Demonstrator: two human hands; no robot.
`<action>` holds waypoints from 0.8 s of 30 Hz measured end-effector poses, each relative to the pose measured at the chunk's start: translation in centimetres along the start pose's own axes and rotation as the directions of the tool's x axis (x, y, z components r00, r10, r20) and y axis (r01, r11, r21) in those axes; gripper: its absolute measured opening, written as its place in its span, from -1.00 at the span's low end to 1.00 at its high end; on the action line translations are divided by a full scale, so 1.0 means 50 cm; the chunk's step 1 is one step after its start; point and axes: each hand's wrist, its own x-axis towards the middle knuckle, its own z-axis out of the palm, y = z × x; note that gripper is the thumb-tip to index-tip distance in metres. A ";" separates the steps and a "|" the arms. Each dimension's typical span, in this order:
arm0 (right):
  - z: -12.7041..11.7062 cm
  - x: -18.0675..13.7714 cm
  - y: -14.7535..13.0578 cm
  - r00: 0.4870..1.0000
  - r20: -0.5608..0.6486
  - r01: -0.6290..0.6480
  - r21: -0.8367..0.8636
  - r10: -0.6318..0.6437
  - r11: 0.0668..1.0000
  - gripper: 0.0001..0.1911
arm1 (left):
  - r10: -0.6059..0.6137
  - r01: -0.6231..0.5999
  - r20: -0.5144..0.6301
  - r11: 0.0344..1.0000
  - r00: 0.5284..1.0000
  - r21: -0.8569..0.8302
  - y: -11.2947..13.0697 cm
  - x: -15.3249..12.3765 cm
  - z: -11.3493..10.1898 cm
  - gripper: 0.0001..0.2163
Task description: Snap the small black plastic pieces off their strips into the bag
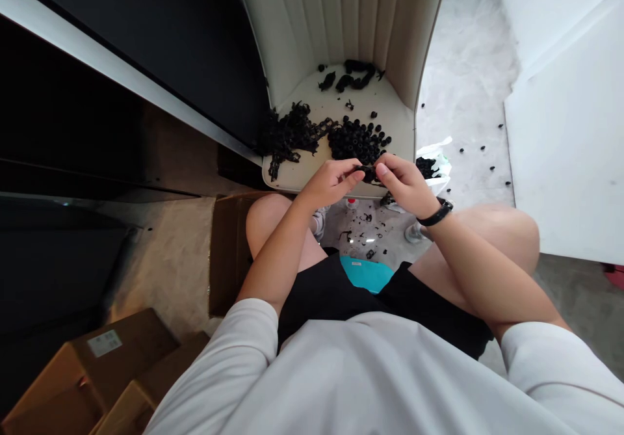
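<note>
My left hand (331, 183) and my right hand (404, 184) meet at the front edge of a cream chair seat (341, 106), both with fingers pinched on one small black plastic part (366, 173) held between them. A black band sits on my right wrist. Just beyond the hands lies a heap of small black round pieces (358, 141). A tangle of black plastic strips (292, 134) lies on the seat's left side. A few more black scraps (353, 76) rest near the chair back.
A white plastic bag (431, 162) with black pieces hangs by the chair's right. Black bits are scattered on the grey floor (468, 97). Cardboard boxes (92, 370) stand at lower left, another box (229, 253) by my left knee. A white panel (565, 129) stands right.
</note>
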 end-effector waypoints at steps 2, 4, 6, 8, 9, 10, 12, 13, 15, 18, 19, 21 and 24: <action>0.002 -0.001 0.003 0.999 0.042 -0.028 -0.017 0.028 0.999 -0.44 | 0.057 -0.057 0.012 0.995 0.998 0.078 0.005 0.001 -0.001 -0.51; 0.003 0.000 0.006 0.995 0.084 -0.056 -0.023 0.058 0.998 -0.43 | 0.081 -0.083 0.026 0.991 0.996 0.104 0.011 0.002 0.000 -0.49; 0.004 0.002 0.008 0.993 0.098 -0.058 -0.012 0.059 0.998 -0.42 | 0.076 -0.079 0.037 0.992 0.996 0.097 0.016 0.002 0.001 -0.48; 0.002 0.004 0.007 0.997 0.072 -0.041 0.004 0.040 0.999 -0.39 | 0.064 -0.067 0.033 0.994 0.997 0.086 0.020 0.001 0.002 -0.47; 0.001 0.005 0.007 0.998 0.052 -0.036 0.012 0.035 0.999 -0.38 | 0.057 -0.059 0.029 0.995 0.998 0.079 0.021 0.001 0.002 -0.47; 0.000 0.006 0.006 0.999 0.035 -0.035 0.019 0.035 0.999 -0.37 | 0.047 -0.049 0.027 0.996 0.999 0.068 0.021 0.000 0.003 -0.47; -0.002 0.006 0.004 0.999 0.027 -0.040 0.032 0.040 0.999 -0.34 | 0.027 -0.028 0.027 0.999 0.999 0.036 0.018 -0.001 0.004 -0.47; -0.002 0.006 0.003 0.999 0.031 -0.041 0.038 0.039 0.998 -0.34 | 0.017 -0.017 0.028 1.000 0.999 0.016 0.016 -0.001 0.005 -0.47; -0.002 0.006 0.002 0.999 0.038 -0.032 0.047 0.030 0.998 -0.33 | -0.002 0.003 0.025 1.000 1.000 -0.028 0.010 -0.002 0.009 -0.46; 0.000 0.006 0.002 1.000 0.024 -0.020 0.058 0.018 0.998 -0.32 | -0.024 0.026 0.021 0.995 1.000 -0.096 0.001 -0.002 0.015 -0.46; 0.000 0.006 0.003 1.000 0.019 -0.017 0.059 0.016 0.998 -0.33 | -0.026 0.028 0.021 0.994 0.999 -0.109 -0.001 -0.002 0.016 -0.46; 0.001 0.005 0.003 1.000 0.012 -0.012 0.054 0.011 0.998 -0.35 | -0.021 0.023 0.016 0.994 1.000 -0.105 -0.002 -0.002 0.018 -0.46; 0.003 0.001 -0.001 1.000 0.006 -0.002 0.018 0.002 1.000 -0.40 | 0.009 -0.010 -0.018 1.000 1.000 -0.017 0.001 -0.001 0.016 -0.44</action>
